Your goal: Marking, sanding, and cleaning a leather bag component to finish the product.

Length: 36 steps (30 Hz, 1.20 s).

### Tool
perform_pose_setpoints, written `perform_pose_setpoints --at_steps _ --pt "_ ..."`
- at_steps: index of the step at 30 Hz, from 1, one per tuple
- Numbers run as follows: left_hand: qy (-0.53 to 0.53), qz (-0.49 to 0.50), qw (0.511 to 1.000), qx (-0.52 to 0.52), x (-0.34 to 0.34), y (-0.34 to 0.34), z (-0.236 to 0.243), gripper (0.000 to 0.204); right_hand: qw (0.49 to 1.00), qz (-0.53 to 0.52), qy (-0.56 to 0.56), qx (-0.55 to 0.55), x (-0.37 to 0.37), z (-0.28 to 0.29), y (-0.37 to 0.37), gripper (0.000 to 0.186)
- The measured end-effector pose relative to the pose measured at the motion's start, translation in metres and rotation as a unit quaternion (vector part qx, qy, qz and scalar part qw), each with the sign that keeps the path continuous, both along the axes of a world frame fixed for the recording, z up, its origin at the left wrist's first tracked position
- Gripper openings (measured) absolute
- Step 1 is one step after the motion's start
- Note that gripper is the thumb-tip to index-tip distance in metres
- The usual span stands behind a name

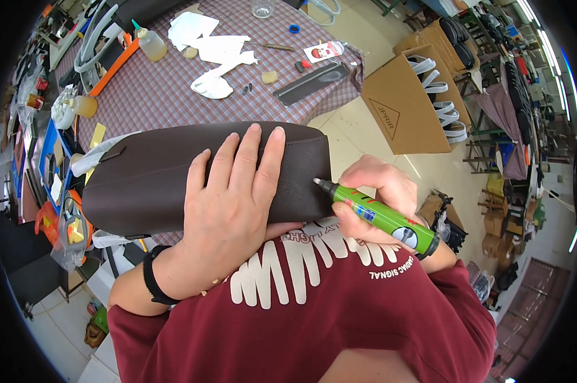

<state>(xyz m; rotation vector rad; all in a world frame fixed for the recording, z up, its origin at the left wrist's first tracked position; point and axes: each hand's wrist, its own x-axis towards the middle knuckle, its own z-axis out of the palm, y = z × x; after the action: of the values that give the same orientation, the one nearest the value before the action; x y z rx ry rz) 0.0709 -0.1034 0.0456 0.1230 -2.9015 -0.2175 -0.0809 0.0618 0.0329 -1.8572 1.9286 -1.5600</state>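
A dark brown leather bag [148,172] lies lengthwise in front of my body, a stitched seam near its right end. My left hand [231,191] holds it, fingers stretched across the top face and thumb mostly hidden at the near edge. In my right hand [381,185] is a thick green marker pen [381,218], gripped between thumb and fingers. Its pale tip points left, at the bag's right end; whether tip and leather touch, I cannot tell. Beside the tip the leather shows faint scuff-like marks.
Beyond the bag is a table with a checked cloth [154,96], bearing white rags [215,51], a dark flat strip [311,83] and a squeeze bottle [150,45]. A cardboard box [390,105] with white-handled items stands at right. Tools and a blue tray [49,159] crowd the left.
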Motion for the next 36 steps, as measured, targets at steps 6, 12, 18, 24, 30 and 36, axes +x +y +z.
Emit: perform_pose_setpoints --at_steps 6,12,18,24,30,36 --pt "-0.009 0.003 1.000 0.021 0.001 0.003 0.001 0.105 1.000 -0.016 -0.001 -0.024 0.002 -0.001 0.000 0.025" --pt "-0.002 0.003 1.000 0.024 0.003 0.004 -0.001 0.106 0.999 0.021 0.038 0.000 -0.003 -0.001 0.005 0.027" --pt "-0.007 0.007 1.000 0.021 0.003 0.005 -0.001 0.106 0.999 0.018 0.033 0.020 -0.003 -0.001 0.011 0.030" --pt "-0.003 0.009 1.000 0.023 0.004 0.005 -0.001 0.105 1.000 -0.007 0.026 -0.016 0.002 -0.001 0.003 0.026" --pt "0.006 0.009 1.000 0.024 0.004 0.004 -0.002 0.106 0.999 -0.029 0.006 -0.044 0.004 -0.003 -0.002 0.023" --pt "-0.006 0.010 1.000 0.018 0.003 0.004 0.001 0.105 0.999 -0.014 0.003 -0.043 0.003 -0.003 -0.006 0.026"
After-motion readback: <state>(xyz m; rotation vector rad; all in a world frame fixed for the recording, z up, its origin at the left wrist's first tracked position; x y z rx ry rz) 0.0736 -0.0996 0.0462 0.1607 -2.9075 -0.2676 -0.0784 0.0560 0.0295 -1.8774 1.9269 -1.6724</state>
